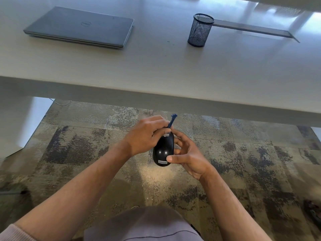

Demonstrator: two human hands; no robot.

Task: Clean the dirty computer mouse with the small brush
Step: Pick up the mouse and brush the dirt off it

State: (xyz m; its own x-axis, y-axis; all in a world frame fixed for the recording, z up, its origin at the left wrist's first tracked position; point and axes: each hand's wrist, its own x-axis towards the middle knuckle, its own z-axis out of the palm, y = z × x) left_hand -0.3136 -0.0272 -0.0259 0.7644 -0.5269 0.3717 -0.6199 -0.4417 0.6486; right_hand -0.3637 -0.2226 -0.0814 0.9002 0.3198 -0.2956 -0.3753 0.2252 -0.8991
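I see my right hand (188, 154) gripping the black mouse (163, 150), my left hand (147, 133) pinching the small brush (172, 121) against it; whether the mesh cup (199, 30) holds anything I cannot tell.

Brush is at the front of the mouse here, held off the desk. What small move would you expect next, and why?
Probably a short stroke of the brush back along the mouse top. The left hand grips the brush with its pale bristles at the front end, and the right hand holds the mouse steady over the carpet, so loosened dirt would fall clear.
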